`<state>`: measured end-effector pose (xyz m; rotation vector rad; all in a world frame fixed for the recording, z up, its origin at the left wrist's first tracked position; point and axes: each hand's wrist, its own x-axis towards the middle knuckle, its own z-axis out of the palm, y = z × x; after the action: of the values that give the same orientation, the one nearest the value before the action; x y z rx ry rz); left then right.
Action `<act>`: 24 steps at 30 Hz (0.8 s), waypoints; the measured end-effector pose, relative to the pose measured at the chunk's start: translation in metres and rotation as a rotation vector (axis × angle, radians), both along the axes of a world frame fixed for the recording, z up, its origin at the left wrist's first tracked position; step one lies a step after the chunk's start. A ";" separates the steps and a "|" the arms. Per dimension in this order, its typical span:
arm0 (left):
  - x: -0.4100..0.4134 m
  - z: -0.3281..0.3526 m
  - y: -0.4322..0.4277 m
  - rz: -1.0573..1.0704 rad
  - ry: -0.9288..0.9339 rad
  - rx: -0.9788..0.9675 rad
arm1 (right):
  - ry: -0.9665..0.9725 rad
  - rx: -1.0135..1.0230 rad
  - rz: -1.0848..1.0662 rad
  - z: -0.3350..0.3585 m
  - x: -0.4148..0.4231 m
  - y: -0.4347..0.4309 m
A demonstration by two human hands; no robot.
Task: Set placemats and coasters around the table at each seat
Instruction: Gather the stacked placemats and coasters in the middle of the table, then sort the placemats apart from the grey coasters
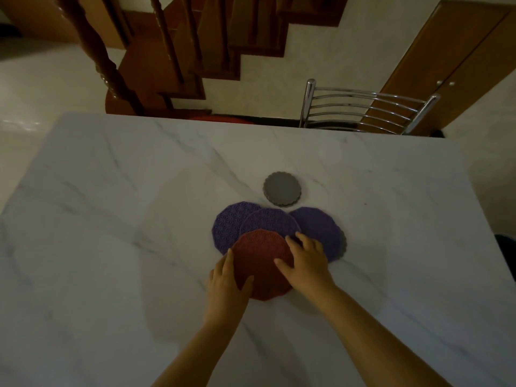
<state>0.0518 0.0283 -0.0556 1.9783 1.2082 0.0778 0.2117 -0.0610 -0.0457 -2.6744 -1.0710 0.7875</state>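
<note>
Our left hand (227, 279) pinches the red placemat (261, 263) by its left rim while our right hand (307, 261) rests spread-fingered on it, overlapping three purple placemats (226, 230) mid-table (111, 191), a grey coaster (282, 189) just beyond toward the far edge.

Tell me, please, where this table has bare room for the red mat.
Bare tabletop lies left of the left purple mat and right of the right purple mat, plus a strip between the grey coaster and the far edge. The centre is crowded: the left hand and right hand are on the red mat, which overlaps the middle purple mat.
</note>
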 end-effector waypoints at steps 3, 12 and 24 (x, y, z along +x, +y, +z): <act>-0.001 -0.001 -0.005 -0.015 0.002 -0.006 | -0.015 0.130 -0.088 0.000 -0.007 -0.002; -0.008 0.010 0.002 0.317 -0.408 -0.420 | 0.637 0.554 -0.487 0.018 -0.011 -0.025; -0.046 0.034 0.018 0.308 -0.683 -1.118 | 0.883 0.630 -0.612 0.042 -0.012 -0.031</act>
<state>0.0059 0.0466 -0.0217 0.6850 0.7847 0.1705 0.1997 -0.0921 -0.0040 -1.6476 -0.1899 1.0775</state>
